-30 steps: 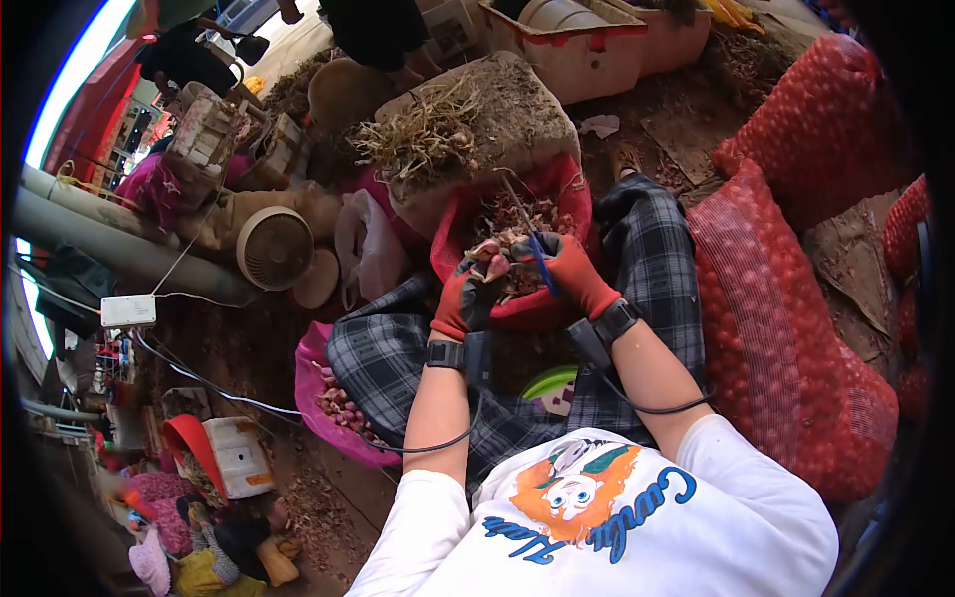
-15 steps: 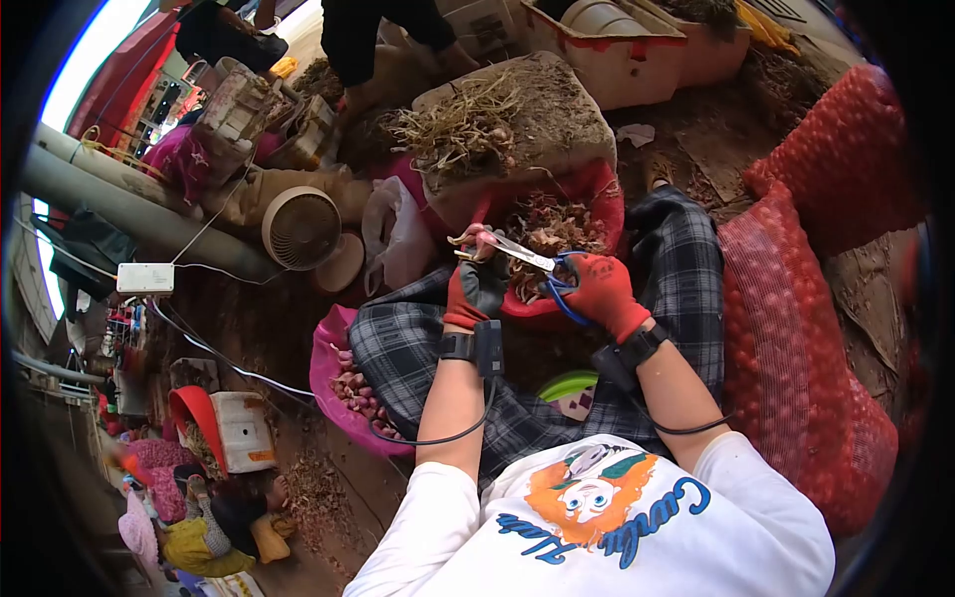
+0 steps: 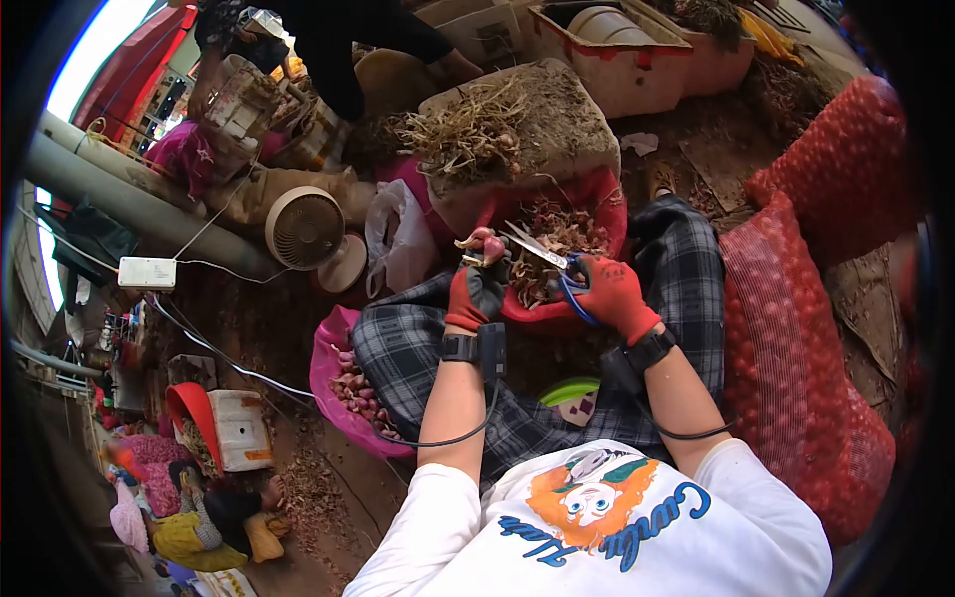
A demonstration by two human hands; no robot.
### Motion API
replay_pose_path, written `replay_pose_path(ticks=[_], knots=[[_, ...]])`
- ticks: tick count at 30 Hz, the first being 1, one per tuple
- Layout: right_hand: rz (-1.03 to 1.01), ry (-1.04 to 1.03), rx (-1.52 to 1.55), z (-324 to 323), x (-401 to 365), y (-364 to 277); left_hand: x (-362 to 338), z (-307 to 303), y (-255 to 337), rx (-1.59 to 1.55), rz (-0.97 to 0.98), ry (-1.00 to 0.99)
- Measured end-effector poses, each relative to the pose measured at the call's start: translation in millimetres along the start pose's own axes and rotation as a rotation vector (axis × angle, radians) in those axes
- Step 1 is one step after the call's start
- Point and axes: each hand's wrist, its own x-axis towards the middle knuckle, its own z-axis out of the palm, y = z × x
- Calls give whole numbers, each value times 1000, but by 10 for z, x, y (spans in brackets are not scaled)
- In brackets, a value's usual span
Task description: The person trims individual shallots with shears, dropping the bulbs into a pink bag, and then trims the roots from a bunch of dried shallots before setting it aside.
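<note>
Gloved in red and dark grey, my left hand (image 3: 478,291) grips a small bunch of shallots (image 3: 484,246) by its fingertips. My right hand (image 3: 611,294), in a red glove, holds scissors (image 3: 540,249) with blue handles, whose blades point left toward the shallots without touching them. Below and behind the blades, a red basin (image 3: 614,211) contains dry trimmings (image 3: 557,229). Dried shallot stalks (image 3: 468,129) lie on a dirty pale block (image 3: 572,119) beyond it. Loose shallots (image 3: 356,390) fill a pink bag (image 3: 326,358) beside my left leg.
Red mesh sacks of bulbs (image 3: 771,348) stand on the right. At the left are a round fan (image 3: 304,229), a clear plastic bag (image 3: 396,234) and a white box with cables (image 3: 147,273). Other people (image 3: 388,30) are at the top and lower left. Foam boxes (image 3: 617,70) stand at the back.
The scissors have moved away from the shallots, to the right. My right hand has shifted slightly right and down, and the shallots in my left hand show more clearly.
</note>
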Motion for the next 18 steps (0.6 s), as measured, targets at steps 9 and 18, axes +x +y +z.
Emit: replay_pose_path(ticks=[9,18], knots=[[129,-202,-8,5,13,61,-55,107,11,177,30,50],[222,-213,603,131,95,175,-8,-73,-86,397,-16,-90]])
